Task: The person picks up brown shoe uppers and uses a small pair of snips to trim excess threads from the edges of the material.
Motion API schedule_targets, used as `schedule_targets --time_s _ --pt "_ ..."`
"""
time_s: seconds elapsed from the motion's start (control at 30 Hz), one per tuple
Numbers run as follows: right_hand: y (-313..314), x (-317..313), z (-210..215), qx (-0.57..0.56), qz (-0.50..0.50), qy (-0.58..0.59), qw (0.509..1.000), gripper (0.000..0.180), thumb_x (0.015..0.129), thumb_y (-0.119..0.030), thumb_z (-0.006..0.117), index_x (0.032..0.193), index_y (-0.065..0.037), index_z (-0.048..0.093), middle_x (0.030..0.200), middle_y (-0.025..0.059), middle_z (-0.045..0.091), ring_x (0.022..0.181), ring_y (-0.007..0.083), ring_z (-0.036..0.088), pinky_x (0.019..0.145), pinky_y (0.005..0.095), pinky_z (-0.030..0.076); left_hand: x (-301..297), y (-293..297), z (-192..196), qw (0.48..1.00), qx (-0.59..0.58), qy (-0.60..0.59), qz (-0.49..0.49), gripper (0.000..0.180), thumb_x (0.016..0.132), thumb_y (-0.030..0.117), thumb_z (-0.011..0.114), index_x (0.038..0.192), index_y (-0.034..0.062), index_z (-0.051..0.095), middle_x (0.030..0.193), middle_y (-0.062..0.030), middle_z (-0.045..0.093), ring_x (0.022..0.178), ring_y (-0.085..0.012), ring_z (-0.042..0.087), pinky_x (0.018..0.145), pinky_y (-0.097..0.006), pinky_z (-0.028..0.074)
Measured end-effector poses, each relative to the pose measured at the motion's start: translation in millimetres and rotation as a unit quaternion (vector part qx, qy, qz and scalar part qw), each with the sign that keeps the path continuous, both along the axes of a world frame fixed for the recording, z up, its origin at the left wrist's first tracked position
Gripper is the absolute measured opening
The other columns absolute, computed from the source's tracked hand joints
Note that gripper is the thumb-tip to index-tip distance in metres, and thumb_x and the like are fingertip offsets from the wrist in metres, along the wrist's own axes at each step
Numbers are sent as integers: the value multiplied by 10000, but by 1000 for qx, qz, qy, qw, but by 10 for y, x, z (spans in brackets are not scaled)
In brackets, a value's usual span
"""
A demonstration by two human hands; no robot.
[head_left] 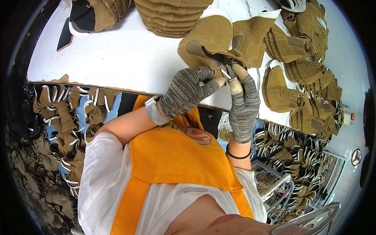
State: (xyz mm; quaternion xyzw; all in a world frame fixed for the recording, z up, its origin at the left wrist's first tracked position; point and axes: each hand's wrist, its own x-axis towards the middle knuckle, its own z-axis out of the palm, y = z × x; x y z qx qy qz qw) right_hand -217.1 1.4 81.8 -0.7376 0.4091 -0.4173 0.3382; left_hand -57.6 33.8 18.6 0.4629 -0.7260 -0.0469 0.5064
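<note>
A brown suede shoe upper [213, 33] with a white-edged end lies on the white table, its opening turned toward me. My left hand [188, 90], in a grey knitted glove, is closed on the near edge of this upper, thumb and fingers pinching it. My right hand [243, 100], gloved alike with pale covers on the fingertips, is closed at the same edge. Between its thumb and finger shows a small grey blade-like piece [230, 72], partly hidden, whose kind I cannot make out. Another brown upper [250, 41] lies just beyond the right hand.
A stack of brown uppers [172, 15] stands at the table's far side. More uppers [309, 70] are heaped along the right. At the far left lies a black-lined upper [94, 17]. Bundles of uppers hang below the table on both sides, near a wire basket [274, 184].
</note>
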Motion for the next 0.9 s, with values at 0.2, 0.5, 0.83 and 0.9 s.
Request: schedule_targets --time_s 0.2,0.5,0.83,0.9 --pt "-21 3 120 -112 25 184 976 464 876 -316 687 1258 -61 615 956 126 610 843 243 611 745 340 518 31 16 -56 999 42 23 -8 238 858 112 659 1096 116 667 984 -86 655 803 -249 648 622 -355 533" --pt "-63 4 72 -28 46 104 993 490 940 -358 623 1310 -40 572 925 82 647 810 157 595 764 281 501 54 2 6 999 17 -36 4 206 832 141 670 1038 126 680 947 -84 649 792 -245 651 604 -355 525" --pt "-50 -208 175 260 76 -78 959 587 921 -476 617 1253 8 592 782 18 557 704 103 513 631 253 445 -4 19 -53 998 44 30 -46 345 816 71 646 1156 130 654 955 -108 643 799 -271 646 616 -350 531" --pt "-30 -193 181 126 63 -10 990 562 919 -441 631 1265 0 593 813 37 575 738 134 538 674 291 471 1 20 -55 997 47 35 -45 344 819 62 639 1157 124 651 976 -116 645 816 -273 648 631 -345 537"
